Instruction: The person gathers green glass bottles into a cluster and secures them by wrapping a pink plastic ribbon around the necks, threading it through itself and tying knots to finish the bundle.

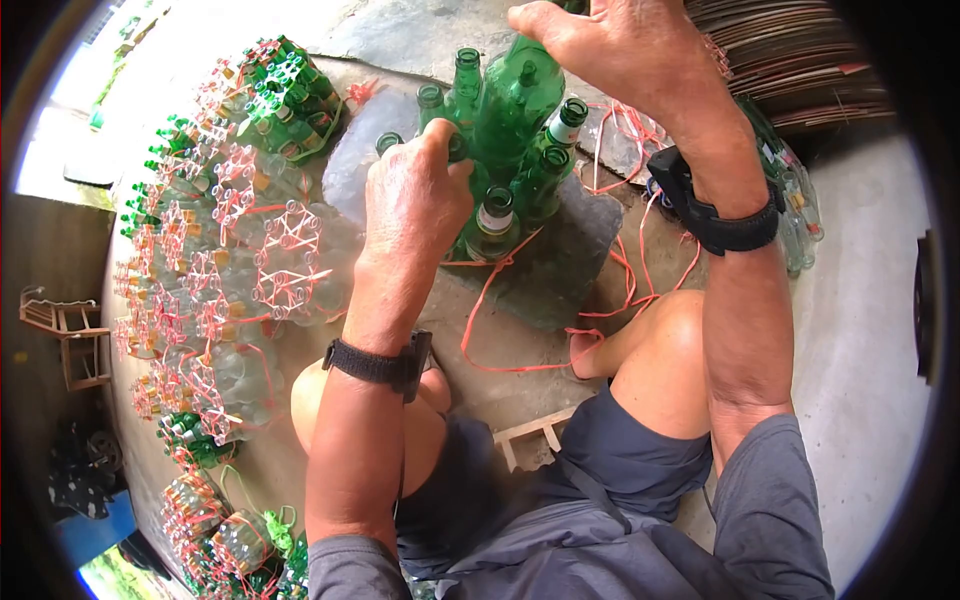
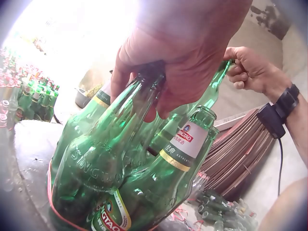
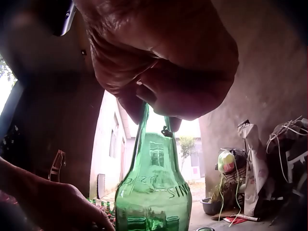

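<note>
My left hand [image 1: 415,190] has its grip curled over the mouth of one bottle [image 2: 103,154] in the cluster [image 1: 505,175] standing on the slab [image 1: 570,265]. My right hand [image 1: 610,50] pinches the neck of a tilted bottle [image 1: 510,110] above that cluster. Red string [image 1: 500,300] trails from the base toward my knee [image 1: 670,335]. Tied bundles [image 1: 250,250] lie left.

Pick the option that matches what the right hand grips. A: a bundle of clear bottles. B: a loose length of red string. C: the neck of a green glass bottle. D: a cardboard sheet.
C: the right hand curls round the neck of a green bottle raised over the cluster; the right wrist view shows the same.
</note>
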The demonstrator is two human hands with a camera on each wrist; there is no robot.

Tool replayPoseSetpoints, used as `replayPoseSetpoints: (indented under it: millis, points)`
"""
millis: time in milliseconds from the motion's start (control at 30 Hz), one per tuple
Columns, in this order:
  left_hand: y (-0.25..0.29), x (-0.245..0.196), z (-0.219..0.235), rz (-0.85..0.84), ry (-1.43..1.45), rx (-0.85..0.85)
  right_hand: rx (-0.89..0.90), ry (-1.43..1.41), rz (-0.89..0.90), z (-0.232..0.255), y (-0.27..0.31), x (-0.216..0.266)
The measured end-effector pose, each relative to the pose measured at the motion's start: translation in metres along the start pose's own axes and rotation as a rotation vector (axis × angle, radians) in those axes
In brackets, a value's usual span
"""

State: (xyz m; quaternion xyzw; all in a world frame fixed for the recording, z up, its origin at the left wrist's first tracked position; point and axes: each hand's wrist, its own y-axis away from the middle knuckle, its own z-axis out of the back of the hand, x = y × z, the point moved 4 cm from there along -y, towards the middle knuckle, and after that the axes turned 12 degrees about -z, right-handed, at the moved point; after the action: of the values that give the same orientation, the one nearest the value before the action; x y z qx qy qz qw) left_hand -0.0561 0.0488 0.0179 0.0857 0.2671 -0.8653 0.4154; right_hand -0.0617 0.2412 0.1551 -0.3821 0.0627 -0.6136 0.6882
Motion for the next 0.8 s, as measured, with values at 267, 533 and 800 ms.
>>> replayPoseSetpoints:
  millis: [267, 533, 800]
  points:
    - [0.001, -0.004, 0.002, 0.016, 0.006, 0.006, 0.079, -0.127, -0.083, -0.007, 0.002, 0.003]
    - [0.002, -0.003, 0.003, 0.008, -0.006, 0.001, 0.098, -0.197, -0.109, -0.009, 0.006, 0.005]
    - [0.002, -0.003, 0.004, 0.008, 0.016, 0.005, 0.183, -0.197, -0.081, -0.015, 0.01, -0.009]
